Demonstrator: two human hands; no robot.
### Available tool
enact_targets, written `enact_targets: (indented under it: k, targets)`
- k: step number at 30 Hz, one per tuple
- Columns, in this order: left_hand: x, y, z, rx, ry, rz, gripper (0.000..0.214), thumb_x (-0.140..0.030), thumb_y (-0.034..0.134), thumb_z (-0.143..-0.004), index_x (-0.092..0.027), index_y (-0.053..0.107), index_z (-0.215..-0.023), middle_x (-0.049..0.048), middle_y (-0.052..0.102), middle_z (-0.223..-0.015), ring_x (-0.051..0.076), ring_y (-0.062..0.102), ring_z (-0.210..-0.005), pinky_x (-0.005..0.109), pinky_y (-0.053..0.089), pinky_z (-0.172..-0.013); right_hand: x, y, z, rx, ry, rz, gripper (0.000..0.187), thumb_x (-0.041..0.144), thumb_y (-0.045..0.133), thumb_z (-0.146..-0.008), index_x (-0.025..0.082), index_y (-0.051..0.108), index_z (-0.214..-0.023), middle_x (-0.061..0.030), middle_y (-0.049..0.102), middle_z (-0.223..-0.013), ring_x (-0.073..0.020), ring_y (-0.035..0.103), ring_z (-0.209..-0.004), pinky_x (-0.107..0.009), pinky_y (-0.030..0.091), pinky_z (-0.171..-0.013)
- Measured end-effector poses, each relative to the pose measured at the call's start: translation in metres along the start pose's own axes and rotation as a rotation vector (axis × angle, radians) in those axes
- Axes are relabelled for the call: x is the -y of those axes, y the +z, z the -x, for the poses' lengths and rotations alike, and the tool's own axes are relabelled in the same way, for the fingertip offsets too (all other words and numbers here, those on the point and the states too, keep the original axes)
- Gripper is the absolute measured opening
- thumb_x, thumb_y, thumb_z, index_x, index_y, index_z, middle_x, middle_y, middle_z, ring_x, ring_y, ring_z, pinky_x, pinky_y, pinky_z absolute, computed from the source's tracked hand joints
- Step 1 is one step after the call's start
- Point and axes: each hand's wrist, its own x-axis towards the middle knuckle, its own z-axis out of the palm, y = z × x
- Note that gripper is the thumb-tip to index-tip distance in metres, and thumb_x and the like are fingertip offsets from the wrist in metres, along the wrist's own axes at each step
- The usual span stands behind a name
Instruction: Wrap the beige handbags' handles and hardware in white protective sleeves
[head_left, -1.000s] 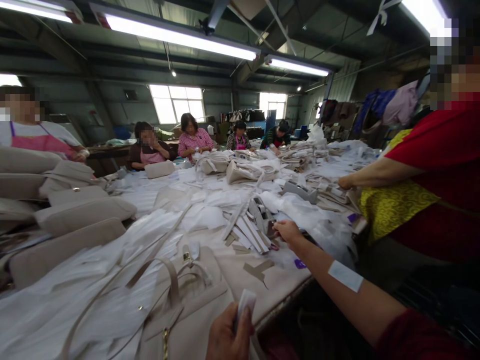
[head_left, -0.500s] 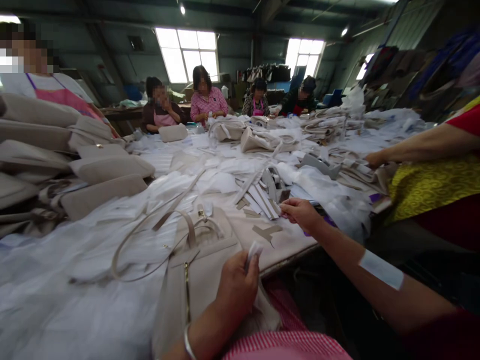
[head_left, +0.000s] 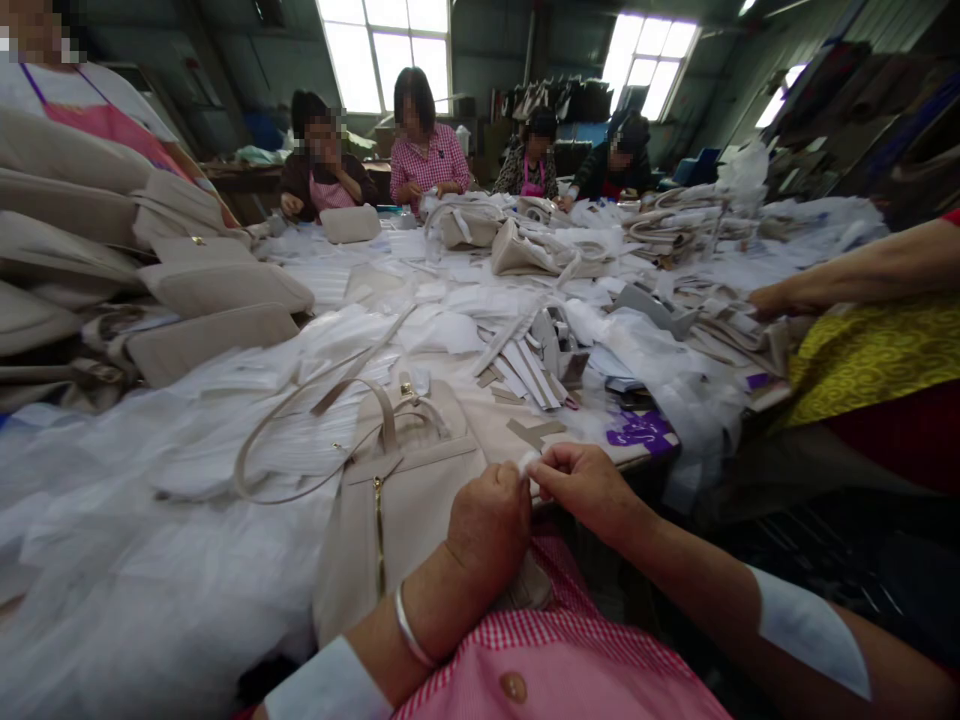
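Observation:
My left hand (head_left: 491, 520) is closed at the table's near edge, its fingers wrapped round a small white piece (head_left: 528, 462) that looks like folded paper or foam. The fingertips of my right hand (head_left: 589, 488) pinch at that same white piece, so the two hands almost meet. Just left of them lies a beige handbag (head_left: 409, 490) with a gold zipper (head_left: 379, 530) on its front and a long thin strap (head_left: 247, 470) looped out over white wrapping. Beyond my hands are a flat taupe scrap (head_left: 536, 432) and a bunch of white and taupe strips (head_left: 525, 370).
Beige bags (head_left: 217, 335) are piled at the left. White wrapping sheets (head_left: 187, 560) spread over much of the table. Purple material (head_left: 641, 430) lies by the right edge. A co-worker's arm (head_left: 862, 265) reaches in from the right; several people work across the table.
My right hand has come back from the strips, toward me and left, to meet my left hand at the white piece. The view has tilted down slightly.

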Motion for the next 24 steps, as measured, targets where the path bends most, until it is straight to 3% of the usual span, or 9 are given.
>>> enact_targets:
  k: [2, 5, 8, 13, 19, 24]
  targets:
    - [-0.001, 0.002, 0.002, -0.026, -0.010, -0.062, 0.021, -0.021, 0.045, -0.097, -0.012, 0.061, -0.107, 0.0097, 0.068, -0.079, 0.019, 0.065, -0.065, 0.026, 0.047, -0.057, 0.002, 0.000, 0.001, -0.005, 0.017, -0.005, 0.025, 0.033, 0.066, -0.075, 0.019, 0.059, -0.055, 0.0021, 0.060, -0.050, -0.0112, 0.049, -0.046, -0.024, 0.036, -0.046]
    - [0.000, 0.002, 0.006, -0.060, 0.029, -0.155, 0.046, -0.022, 0.048, -0.097, -0.010, 0.043, -0.141, 0.0073, 0.068, -0.077, 0.018, 0.064, -0.060, 0.024, 0.047, -0.053, 0.006, 0.001, 0.002, -0.002, 0.023, -0.006, 0.024, 0.031, 0.066, -0.075, 0.019, 0.058, -0.055, 0.0026, 0.058, -0.050, -0.0106, 0.048, -0.045, -0.023, 0.034, -0.046]
    - [0.003, 0.002, 0.008, -0.019, 0.125, -0.206, 0.056, -0.014, 0.048, -0.095, -0.012, 0.033, -0.149, 0.0058, 0.066, -0.078, 0.019, 0.065, -0.063, 0.025, 0.049, -0.054, 0.007, 0.001, 0.002, 0.004, 0.007, -0.009, 0.024, 0.029, 0.065, -0.075, 0.019, 0.057, -0.055, 0.0022, 0.059, -0.050, -0.0110, 0.050, -0.047, -0.024, 0.036, -0.047]
    - [0.009, 0.008, 0.005, -0.027, 0.092, -0.107, 0.043, -0.007, 0.044, -0.093, -0.004, 0.046, -0.136, 0.0138, 0.070, -0.091, 0.022, 0.069, -0.075, 0.031, 0.055, -0.064, 0.006, 0.001, 0.004, 0.012, -0.065, 0.040, 0.021, 0.032, 0.065, -0.079, 0.019, 0.065, -0.063, -0.0003, 0.066, -0.059, -0.0142, 0.057, -0.054, -0.026, 0.042, -0.054]
    - [0.011, -0.002, -0.005, -0.092, -0.056, 0.329, 0.024, -0.020, 0.042, -0.098, -0.013, 0.064, -0.102, 0.0121, 0.072, -0.091, 0.023, 0.068, -0.084, 0.036, 0.053, -0.080, 0.006, 0.004, 0.011, -0.027, -0.227, 0.143, 0.014, 0.027, 0.061, -0.084, 0.020, 0.072, -0.079, -0.0011, 0.071, -0.072, -0.0169, 0.064, -0.068, -0.028, 0.047, -0.066]
    - [0.008, -0.016, -0.009, -0.043, -0.198, 0.635, 0.025, -0.025, 0.044, -0.097, -0.016, 0.068, -0.094, 0.0070, 0.072, -0.087, 0.019, 0.064, -0.079, 0.029, 0.047, -0.073, 0.001, 0.019, 0.008, -0.080, -0.120, -0.075, 0.014, 0.032, 0.065, -0.082, 0.019, 0.063, -0.086, -0.0028, 0.072, -0.073, -0.0190, 0.068, -0.068, -0.028, 0.050, -0.062]
